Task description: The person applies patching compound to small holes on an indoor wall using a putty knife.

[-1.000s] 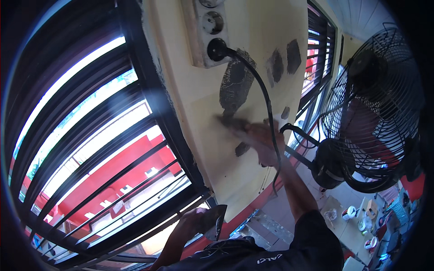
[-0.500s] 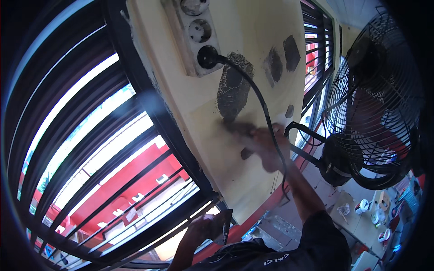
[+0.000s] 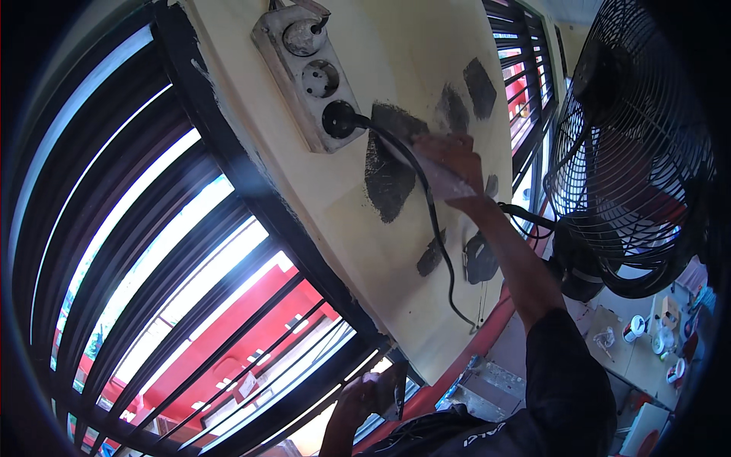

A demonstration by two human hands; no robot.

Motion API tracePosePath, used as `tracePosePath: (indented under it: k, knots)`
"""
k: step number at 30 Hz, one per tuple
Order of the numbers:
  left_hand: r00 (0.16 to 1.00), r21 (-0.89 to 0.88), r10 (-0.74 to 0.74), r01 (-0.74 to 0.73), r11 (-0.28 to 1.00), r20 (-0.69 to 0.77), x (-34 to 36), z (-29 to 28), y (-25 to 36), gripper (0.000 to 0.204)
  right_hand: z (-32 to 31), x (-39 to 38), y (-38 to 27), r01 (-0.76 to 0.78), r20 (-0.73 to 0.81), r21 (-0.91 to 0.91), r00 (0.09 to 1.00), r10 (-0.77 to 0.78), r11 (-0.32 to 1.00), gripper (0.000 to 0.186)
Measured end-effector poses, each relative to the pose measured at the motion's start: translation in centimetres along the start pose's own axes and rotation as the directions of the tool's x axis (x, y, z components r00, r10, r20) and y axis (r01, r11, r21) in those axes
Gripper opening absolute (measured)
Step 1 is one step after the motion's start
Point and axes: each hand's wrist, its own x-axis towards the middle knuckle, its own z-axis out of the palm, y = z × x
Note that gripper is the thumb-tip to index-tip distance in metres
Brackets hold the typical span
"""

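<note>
Up at the cream wall (image 3: 358,251), my right hand (image 3: 461,164) is closed round a pale, flat scraper-like blade (image 3: 445,180), blurred by motion. It lies over the right side of a large dark-grey filler patch (image 3: 390,186), by the black power cable (image 3: 421,171). Low in the view my left hand (image 3: 356,400) grips a dark, wide-bladed scraper (image 3: 394,390), apart from the wall; its handle is hidden. More grey patches (image 3: 480,87) mark the wall, one around a small metal fitting (image 3: 480,259).
A stained white socket strip (image 3: 308,80) holds the cable's plug. Black window slats (image 3: 167,251) stand at left. A black caged fan (image 3: 632,152) is close on the right, beyond my right forearm. Tubs (image 3: 634,329) stand on a table (image 3: 620,354) at lower right.
My right hand has moved up the wall, from below the large patch to its right side, uncovering the lower patches and fitting. My left hand still grips its scraper. The view has shifted slightly.
</note>
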Motion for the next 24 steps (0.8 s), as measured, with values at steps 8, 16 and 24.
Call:
tracePosePath:
  k: [8, 16, 24]
  knots:
    - [0.992, -0.266, -0.096, 0.116, 0.957, 0.087, 1.8, 1.1, 1.5, 0.037, -1.9, -7.5, -2.7, 0.083, 0.361, 0.161, 0.922, -0.137, 0.983, 0.035]
    - [0.964, -0.405, -0.157, 0.234, 0.884, 0.214, 3.2, 2.9, 1.8, 0.034, -1.8, -2.5, 0.4, -0.012, 0.023, -0.174, 1.000, 0.016, 0.985, 0.039]
    - [0.998, -0.038, 0.065, -0.064, 0.997, 0.008, 1.2, 1.5, 0.1, 0.030, 0.9, -2.7, -0.1, 0.140, 0.069, -0.131, 0.989, -0.131, 0.982, 0.043]
